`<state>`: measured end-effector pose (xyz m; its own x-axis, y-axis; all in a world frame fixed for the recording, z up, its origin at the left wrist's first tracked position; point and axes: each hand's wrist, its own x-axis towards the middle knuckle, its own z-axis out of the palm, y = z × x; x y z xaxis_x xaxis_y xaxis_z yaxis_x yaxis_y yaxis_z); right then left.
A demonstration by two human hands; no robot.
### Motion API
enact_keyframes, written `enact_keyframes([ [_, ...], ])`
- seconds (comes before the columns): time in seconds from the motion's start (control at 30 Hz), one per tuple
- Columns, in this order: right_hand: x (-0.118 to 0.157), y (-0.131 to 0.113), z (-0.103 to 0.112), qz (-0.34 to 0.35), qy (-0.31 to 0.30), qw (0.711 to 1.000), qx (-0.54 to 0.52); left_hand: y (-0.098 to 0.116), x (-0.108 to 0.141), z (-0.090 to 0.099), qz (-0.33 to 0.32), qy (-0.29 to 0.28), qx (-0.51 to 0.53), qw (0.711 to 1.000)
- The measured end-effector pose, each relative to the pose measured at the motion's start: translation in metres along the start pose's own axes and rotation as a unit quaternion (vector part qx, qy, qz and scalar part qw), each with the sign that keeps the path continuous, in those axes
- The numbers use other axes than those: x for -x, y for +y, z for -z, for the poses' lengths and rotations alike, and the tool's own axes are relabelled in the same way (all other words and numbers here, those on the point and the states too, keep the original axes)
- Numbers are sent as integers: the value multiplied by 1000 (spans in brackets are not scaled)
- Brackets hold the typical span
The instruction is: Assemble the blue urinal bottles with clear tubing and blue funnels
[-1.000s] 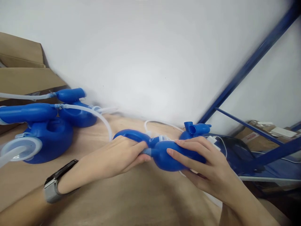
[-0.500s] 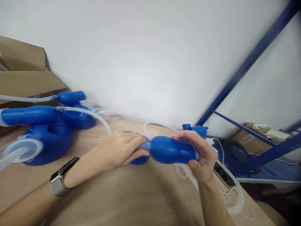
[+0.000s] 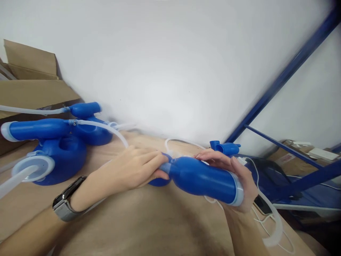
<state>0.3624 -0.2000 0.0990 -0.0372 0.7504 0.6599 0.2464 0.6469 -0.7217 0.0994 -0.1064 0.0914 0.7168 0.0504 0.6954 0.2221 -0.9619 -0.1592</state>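
Observation:
A blue bottle-shaped plastic receptacle [image 3: 202, 176] with a pale rim at its wide end lies across the middle, slightly tilted down to the right. My left hand [image 3: 141, 167] is closed in a pinch on its narrow, pale-sleeved neck. My right hand [image 3: 237, 170] cradles the wide end, palm by the rim and fingers stretched along the far side; the thumb's tip is hard to make out. Behind the neck is a rounded blue body [image 3: 161, 181], partly hidden by my left hand. To the left stands a blue jug [image 3: 65, 160] with a matching receptacle on top and a white-lidded opening [image 3: 33, 169].
A second blue jug [image 3: 92, 131] stands behind, near an open cardboard box [image 3: 39, 90]. A smaller blue piece [image 3: 227, 148] lies at the back right. Clear tubing [image 3: 278, 224], a phone [image 3: 263, 206] and white cables lie right, beside a blue metal rack [image 3: 279, 80].
The receptacle's wide end has swung nearer and down to the right, showing its pale rim. My right hand has shifted from gripping that end to lying along its far side. My left hand keeps its pinch.

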Motion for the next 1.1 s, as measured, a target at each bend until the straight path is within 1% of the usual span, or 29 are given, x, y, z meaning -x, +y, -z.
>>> enact_keyframes([
  [0.1,-3,-8,8,26,-63,997,42,5,-1,0,-6,-21,-18,1000],
  [0.17,-3,-12,17,44,-107,992,58,9,-2,0,-1,-26,-7,1000],
  [0.27,-2,-18,26,56,-124,987,90,15,-4,-1,17,-23,48,998],
  [0.37,0,-27,26,75,-132,981,121,20,-3,-4,43,-35,129,990],
  [0.43,3,-34,24,92,-138,976,143,23,-2,-5,70,-71,189,977],
  [0.53,7,-43,21,110,-130,970,174,30,-3,-4,102,-135,290,942],
  [0.6,9,-47,23,125,-141,968,169,36,-5,0,110,-145,343,922],
  [0.67,9,-48,25,132,-167,965,155,41,-8,7,116,-140,370,911],
  [0.77,6,-45,27,118,-182,964,154,43,-10,13,146,-152,362,908],
  [0.9,1,-34,27,101,-156,975,118,39,-8,10,177,-168,307,920],
  [1.0,-1,-23,25,63,-118,985,105,33,-4,3,167,-158,227,946],
  [1.1,-1,-12,16,25,-66,994,79,26,-1,-4,127,-129,152,972],
])
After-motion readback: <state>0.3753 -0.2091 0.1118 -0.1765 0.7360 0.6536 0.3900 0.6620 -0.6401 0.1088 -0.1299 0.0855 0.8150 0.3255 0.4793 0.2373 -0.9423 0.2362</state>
